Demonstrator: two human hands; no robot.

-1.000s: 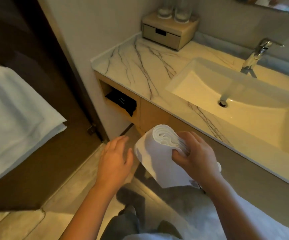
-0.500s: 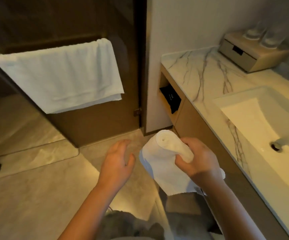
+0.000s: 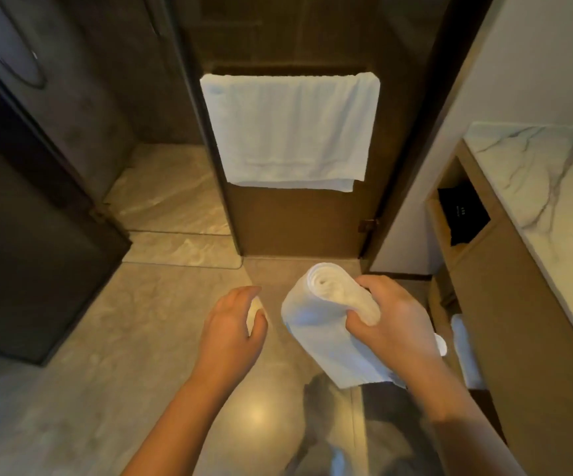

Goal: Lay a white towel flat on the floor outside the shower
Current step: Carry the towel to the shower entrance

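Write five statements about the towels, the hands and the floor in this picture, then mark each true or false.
1. The right hand grips a rolled towel. True.
2. The left hand also grips the roll. False: it is open and apart from the roll.
3. A second towel hangs on the door. True.
4. The rolled towel already lies flat on the floor. False: it is rolled and held above the floor.
5. The hanging towel is dark blue. False: it is white.
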